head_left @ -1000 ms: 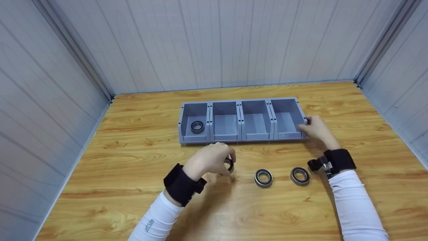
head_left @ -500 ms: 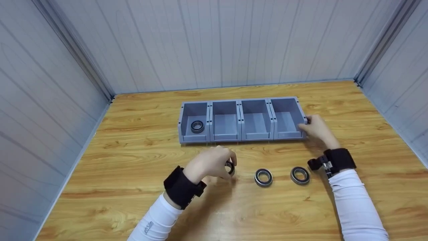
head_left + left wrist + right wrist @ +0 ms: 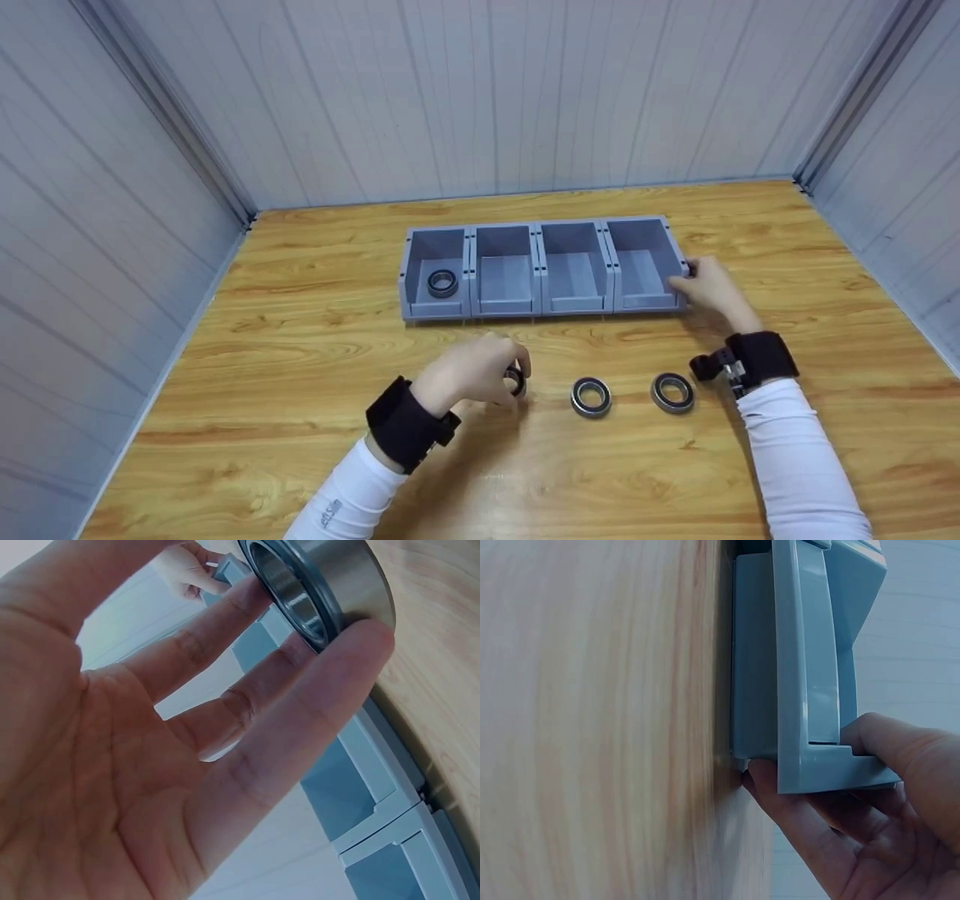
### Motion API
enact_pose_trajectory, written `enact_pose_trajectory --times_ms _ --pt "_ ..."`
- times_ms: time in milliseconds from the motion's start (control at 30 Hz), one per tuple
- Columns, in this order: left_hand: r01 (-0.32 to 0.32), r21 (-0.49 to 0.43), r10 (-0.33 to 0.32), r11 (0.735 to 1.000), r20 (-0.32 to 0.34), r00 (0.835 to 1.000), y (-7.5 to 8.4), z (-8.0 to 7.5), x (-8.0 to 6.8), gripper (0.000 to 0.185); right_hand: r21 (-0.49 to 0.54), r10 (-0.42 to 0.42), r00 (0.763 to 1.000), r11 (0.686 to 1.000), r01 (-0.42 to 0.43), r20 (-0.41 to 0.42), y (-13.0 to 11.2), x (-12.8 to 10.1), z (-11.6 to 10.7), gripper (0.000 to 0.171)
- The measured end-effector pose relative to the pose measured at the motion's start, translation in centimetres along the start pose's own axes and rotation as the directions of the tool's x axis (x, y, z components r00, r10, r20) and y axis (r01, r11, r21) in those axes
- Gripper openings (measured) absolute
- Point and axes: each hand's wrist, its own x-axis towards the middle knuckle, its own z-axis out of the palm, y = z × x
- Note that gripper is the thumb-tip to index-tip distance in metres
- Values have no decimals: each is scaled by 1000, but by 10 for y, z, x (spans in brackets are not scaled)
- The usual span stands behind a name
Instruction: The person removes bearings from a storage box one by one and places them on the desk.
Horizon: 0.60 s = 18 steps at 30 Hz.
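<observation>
Little has shifted since a second ago; our left hand (image 3: pixel 469 371) fingers still pinch the bearing (image 3: pixel 319 581) just above the desk (image 3: pixel 300 450); our right hand (image 3: pixel 709 289) grips the bin row (image 3: pixel 540 270); the smooth steel may slip.

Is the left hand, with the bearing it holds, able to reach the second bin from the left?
Probably yes: the left hand holds the bearing just before that bin, with bare table between.

Bare table (image 3: pixel 300 420) left — two bearings (image 3: pixel 591 397) right of hand.
</observation>
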Motion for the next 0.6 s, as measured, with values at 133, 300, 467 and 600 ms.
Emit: enact_pose_trajectory --times_ms 133,300,467,600 --pt "1 -9 -1 1000 -4 1000 -2 3 -2 30 -6 8 1000 1000 -8 3 0 1 0 32" --pt "-1 -13 1 1000 1 1000 -4 8 -2 32 -2 6 1000 1000 -6 1 0 1 -1 35" --pt "-11 -15 12 1000 13 1000 -7 12 -1 32 -1 9 1000 1000 -9 3 0 1 -1 36" --pt "-2 -10 2 1000 10 1000 -8 15 -1 30 -9 17 1000 1000 -17 2 0 1 0 36"
